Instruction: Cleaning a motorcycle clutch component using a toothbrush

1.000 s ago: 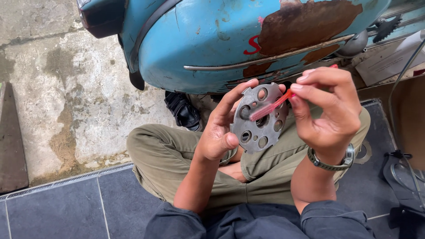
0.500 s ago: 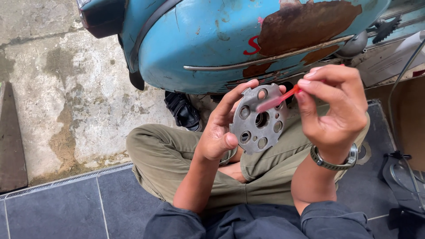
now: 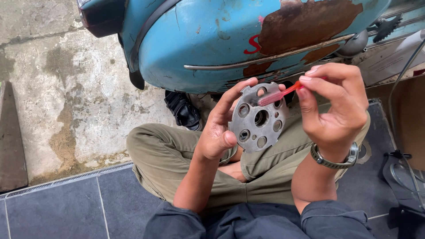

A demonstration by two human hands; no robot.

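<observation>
My left hand (image 3: pixel 220 128) grips a round grey metal plate (image 3: pixel 258 118) with several holes, thumb on its lower left edge and fingers along the top rim. My right hand (image 3: pixel 333 105), with a metal watch on the wrist, pinches the handle of a small red brush (image 3: pixel 276 95). The bristle end lies against the upper part of the plate, near one of the top holes. Both hands are raised over my lap, above my olive trousers.
A rusty light-blue scooter body (image 3: pixel 230 40) fills the top of the view just beyond the plate. A black sandal (image 3: pixel 182 110) lies under it. A flat metal ring (image 3: pixel 364 152) rests on the dark tiles at right, with cables and black parts (image 3: pixel 405 177) beside it.
The red brush has moved up across the plate, from its middle to its upper edge. My right hand shifted slightly right and up. The plate stays held in my left hand.
</observation>
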